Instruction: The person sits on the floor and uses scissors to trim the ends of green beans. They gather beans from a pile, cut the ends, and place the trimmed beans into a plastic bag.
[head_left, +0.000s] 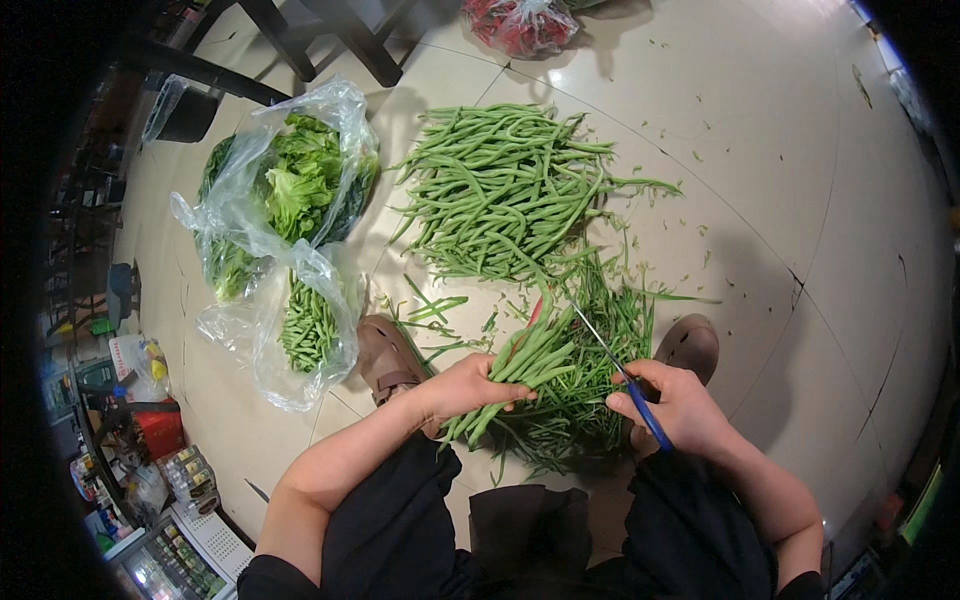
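My left hand (472, 390) grips a bundle of green beans (532, 356) low in front of me, their ends pointing up and to the right. My right hand (667, 397) holds blue-handled scissors (646, 414), whose blade reaches up and left beside the top of the bundle. Beyond the hands, a broad pile of long green beans (510, 187) lies on the tiled floor. Thin green trimmings and stems (607, 330) are heaped between my shoes, partly under the bundle.
At left, a clear plastic bag holds leafy lettuce (300, 180); another holds cut green beans (309, 326). A bag of red peppers (521, 26) sits at the top, near a dark stool's legs (367, 52). Brown clogs (688, 349) flank the trimmings. Scraps dot the floor at right.
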